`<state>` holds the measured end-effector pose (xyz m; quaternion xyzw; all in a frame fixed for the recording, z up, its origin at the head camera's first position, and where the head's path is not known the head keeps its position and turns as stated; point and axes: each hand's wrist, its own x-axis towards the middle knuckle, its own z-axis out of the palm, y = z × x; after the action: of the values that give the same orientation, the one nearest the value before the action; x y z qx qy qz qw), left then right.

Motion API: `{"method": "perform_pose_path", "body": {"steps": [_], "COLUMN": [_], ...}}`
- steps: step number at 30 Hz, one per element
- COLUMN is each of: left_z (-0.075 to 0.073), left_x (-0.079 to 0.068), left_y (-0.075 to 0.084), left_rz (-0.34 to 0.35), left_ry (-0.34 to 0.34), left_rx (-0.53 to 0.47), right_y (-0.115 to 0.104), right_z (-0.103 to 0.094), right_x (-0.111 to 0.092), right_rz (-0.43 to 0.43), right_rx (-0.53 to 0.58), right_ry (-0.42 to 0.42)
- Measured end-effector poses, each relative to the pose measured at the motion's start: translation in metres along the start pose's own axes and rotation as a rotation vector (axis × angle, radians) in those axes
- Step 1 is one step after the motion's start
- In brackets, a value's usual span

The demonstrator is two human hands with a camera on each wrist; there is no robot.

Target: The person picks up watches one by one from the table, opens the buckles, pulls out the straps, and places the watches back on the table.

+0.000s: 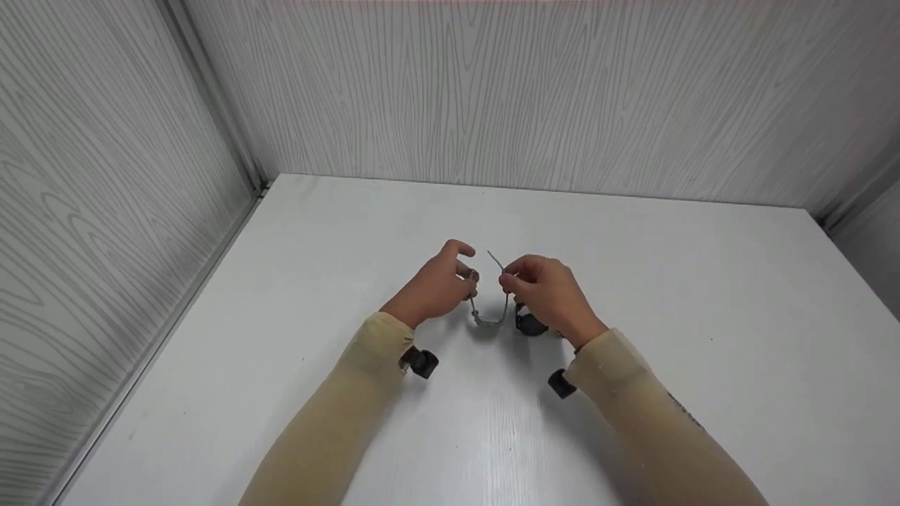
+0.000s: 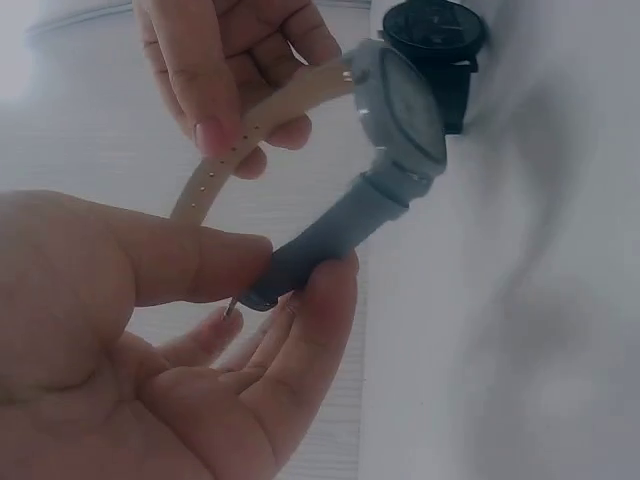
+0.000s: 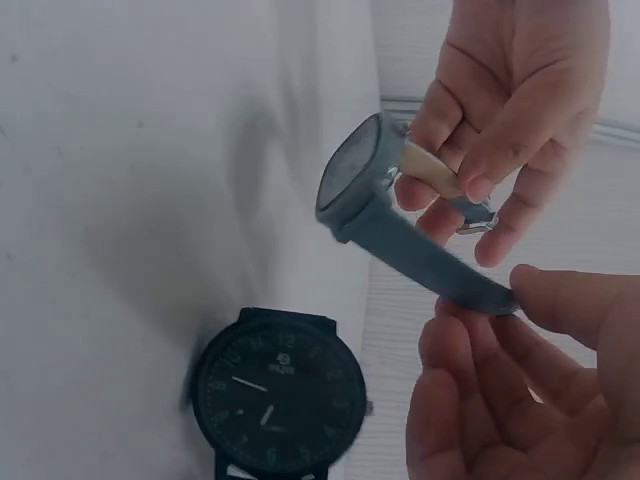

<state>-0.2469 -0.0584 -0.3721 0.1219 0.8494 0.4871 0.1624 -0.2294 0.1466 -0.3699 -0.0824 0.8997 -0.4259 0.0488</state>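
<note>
Between both hands hangs a grey-blue wristwatch (image 2: 400,110) with a tan-lined strap, its case lowest and its two strap ends raised. My left hand (image 1: 441,284) pinches the buckle end of the strap between thumb and finger. The holed end is pinched by my right hand (image 1: 552,288), with its tip sticking up past the fingers in the head view. In the right wrist view the watch's dial is turned edgewise and hard to read. A second, black wristwatch (image 3: 280,395) with a round dark dial lies on the table beneath the right hand.
The white table (image 1: 380,225) meets a grey wood-grain panel (image 1: 450,98) at the back and another panel (image 1: 105,211) at the left. Black camera mounts (image 1: 422,362) jut from both wrists below the sleeves.
</note>
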Motion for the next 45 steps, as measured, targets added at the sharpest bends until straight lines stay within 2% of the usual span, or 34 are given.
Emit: {"method": "perform_pose_path", "body": {"steps": [3, 7, 13, 17, 21, 26, 29, 31, 34, 38, 41, 45], "left_z": [0.000, 0.001, 0.002, 0.000, -0.004, -0.010, -0.013, -0.015, -0.019, -0.025, -0.029, -0.032], "left_x": [0.004, 0.007, 0.008, 0.009, 0.010, 0.010, 0.008, 0.005, -0.005, -0.024, -0.036, -0.043], "left_y": [-0.005, -0.009, -0.019, -0.024, -0.027, -0.030, -0.029, -0.024, -0.008, 0.015, 0.024, 0.025], "left_rz": [-0.025, -0.019, -0.064, -0.084, -0.104, -0.110, -0.083, -0.033, 0.099, 0.248, 0.259, 0.191], "left_ry": [0.020, 0.020, 0.045, 0.073, 0.090, 0.079, 0.120, 0.169, 0.213, 0.199, 0.178, 0.074], "left_rx": [0.090, 0.180, 0.214, 0.257, 0.277, 0.311, 0.319, 0.301, 0.260, 0.221, 0.281, 0.445], "right_y": [0.000, -0.001, -0.002, 0.002, 0.009, 0.019, 0.024, 0.026, 0.028, 0.026, 0.021, 0.017], "right_z": [0.007, 0.012, 0.013, 0.007, -0.009, -0.037, -0.051, -0.059, -0.068, -0.073, -0.072, -0.068], "right_x": [0.008, 0.015, 0.018, 0.012, -0.002, -0.020, -0.029, -0.036, -0.046, -0.057, -0.062, -0.062], "right_rz": [0.036, 0.068, 0.079, 0.067, 0.012, -0.121, -0.148, -0.161, -0.194, -0.245, -0.275, -0.291], "right_rx": [-0.096, -0.158, -0.147, -0.129, -0.078, -0.012, -0.047, -0.079, -0.126, -0.196, -0.225, -0.213], "right_ry": [-0.014, -0.040, -0.124, -0.156, -0.079, 0.054, 0.073, 0.073, 0.088, 0.107, 0.098, 0.072]}}
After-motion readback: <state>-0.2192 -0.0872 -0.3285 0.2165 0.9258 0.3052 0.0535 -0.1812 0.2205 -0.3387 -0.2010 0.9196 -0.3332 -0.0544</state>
